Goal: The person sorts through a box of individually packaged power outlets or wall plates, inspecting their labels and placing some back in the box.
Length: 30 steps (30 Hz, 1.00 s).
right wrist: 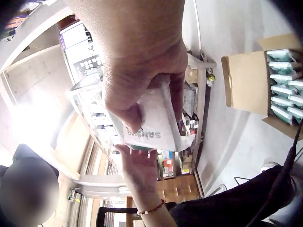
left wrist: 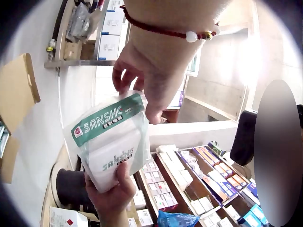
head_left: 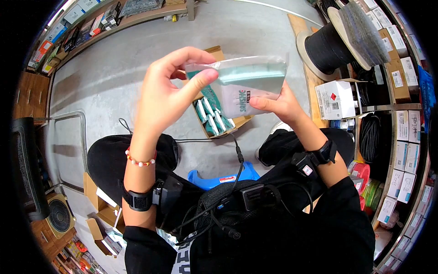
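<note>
Shows a smooth grey floor (head_left: 116,68) with shelving (head_left: 150,16) along the far left and more shelving (head_left: 388,108) on the right, stacked with white boxes (head_left: 402,157). Includes a spool of black cable (head_left: 326,48) on a wooden board (head_left: 315,98), a coil of black cable (head_left: 370,137) and a blue stool (head_left: 223,180) between black-trousered legs.

Reads "SANSHC" in white on the green band of a clear plastic packet (left wrist: 111,142), beside a red logo, and again in green on the white face; too small to read beneath. Bears a red diamond label on a white carton (head_left: 335,99) by the spool.

Held up over an open cardboard carton (head_left: 242,122) of green-and-white packets (head_left: 212,117), apart from it. Pinched at one upper corner by the left hand (head_left: 166,89), with thumb and forefinger nearly closed; gripped at the opposite side by the right hand (head_left: 285,105), with thumb across the white face. Leaves floor in sight between carton and left shelving, with the wooden board's edge nearer on the right.
</note>
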### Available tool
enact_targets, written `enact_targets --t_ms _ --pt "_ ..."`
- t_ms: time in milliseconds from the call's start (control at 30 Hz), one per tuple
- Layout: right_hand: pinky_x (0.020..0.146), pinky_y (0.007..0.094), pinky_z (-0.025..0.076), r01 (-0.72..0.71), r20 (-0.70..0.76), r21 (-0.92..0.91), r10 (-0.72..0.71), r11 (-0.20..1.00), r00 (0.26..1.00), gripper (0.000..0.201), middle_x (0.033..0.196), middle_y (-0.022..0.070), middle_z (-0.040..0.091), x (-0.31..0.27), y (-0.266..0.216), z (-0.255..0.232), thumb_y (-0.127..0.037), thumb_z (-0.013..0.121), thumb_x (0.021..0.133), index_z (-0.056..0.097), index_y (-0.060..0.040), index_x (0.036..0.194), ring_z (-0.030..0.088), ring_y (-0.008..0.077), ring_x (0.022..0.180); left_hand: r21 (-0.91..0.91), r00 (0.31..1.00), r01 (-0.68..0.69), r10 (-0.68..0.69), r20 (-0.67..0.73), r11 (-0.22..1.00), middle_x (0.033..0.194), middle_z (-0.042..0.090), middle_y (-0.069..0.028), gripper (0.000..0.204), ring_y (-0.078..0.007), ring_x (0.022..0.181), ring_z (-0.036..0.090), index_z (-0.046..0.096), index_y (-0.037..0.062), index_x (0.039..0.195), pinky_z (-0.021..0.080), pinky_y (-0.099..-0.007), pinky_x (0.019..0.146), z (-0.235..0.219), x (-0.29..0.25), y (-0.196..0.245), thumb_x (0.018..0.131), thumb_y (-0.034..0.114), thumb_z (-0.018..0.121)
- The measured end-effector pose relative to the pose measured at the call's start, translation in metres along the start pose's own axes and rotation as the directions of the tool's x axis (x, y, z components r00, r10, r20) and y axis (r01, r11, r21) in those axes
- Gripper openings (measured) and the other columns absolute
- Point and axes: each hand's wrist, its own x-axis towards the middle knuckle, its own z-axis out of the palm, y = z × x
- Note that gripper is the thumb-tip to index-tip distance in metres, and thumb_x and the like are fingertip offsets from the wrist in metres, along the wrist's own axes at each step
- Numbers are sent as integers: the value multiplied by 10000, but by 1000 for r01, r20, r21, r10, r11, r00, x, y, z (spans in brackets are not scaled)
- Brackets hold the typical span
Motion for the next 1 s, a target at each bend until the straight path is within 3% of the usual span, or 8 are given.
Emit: enact_targets --t_ms 100,200,300,533,633,733,933,1000 --pt "768 263 430 4 23 -45 -3 999 1000 371 941 61 588 0 1 1 -138 689 688 557 -11 1010 532 120 870 -105 997 72 -71 8 992 675 580 -14 98 -82 592 470 609 24 751 385 -213 573 3 -2 -3 683 86 642" --pt "779 260 427 68 49 -104 -64 992 997 362 947 59 588 2 -2 2 -120 673 702 553 -8 1024 529 121 884 -5 994 -113 113 4 994 660 578 -23 73 -93 588 484 605 16 724 389 -217 566 2 -2 -2 677 62 637" --pt "774 259 440 143 55 -42 -140 989 989 332 948 71 590 8 -7 -6 -64 650 709 559 -3 1022 547 133 866 142 991 -130 128 27 981 649 573 -40 56 -111 591 502 600 9 703 394 -221 569 3 -4 5 666 37 632" --pt "684 233 466 339 124 -596 -334 728 935 360 1010 70 571 10 -15 -18 -25 656 662 582 -74 1011 567 126 763 189 989 -145 149 -6 971 638 562 -54 54 -136 601 514 596 10 702 393 -225 574 -1 -1 7 659 20 627" --pt "694 226 445 257 22 -585 -301 769 953 461 1134 64 502 8 -22 -14 20 623 671 519 -81 1109 547 141 861 200 987 -158 158 16 967 636 559 -56 58 -141 600 513 596 11 701 388 -228 567 -1 -2 8 652 17 629" --pt "683 232 439 360 157 -698 -359 619 920 503 1201 59 451 10 -27 -18 1 602 684 474 -89 1162 537 145 875 209 983 -185 178 51 960 637 559 -58 61 -150 595 512 596 15 697 384 -234 559 1 -2 9 646 12 628" --pt "641 252 427 502 356 -778 -392 379 848 248 954 54 585 13 -17 -25 -19 599 692 591 -49 939 532 145 794 246 974 -216 190 123 945 639 561 -60 59 -161 591 519 594 19 690 389 -247 543 2 -3 8 643 -2 622" --pt "618 248 419 416 270 -750 -338 513 902 144 827 46 596 11 -19 -23 -25 608 694 600 -36 837 530 143 741 232 975 -213 191 113 949 640 563 -60 59 -156 594 525 594 17 689 395 -249 544 2 -3 9 642 -4 622"
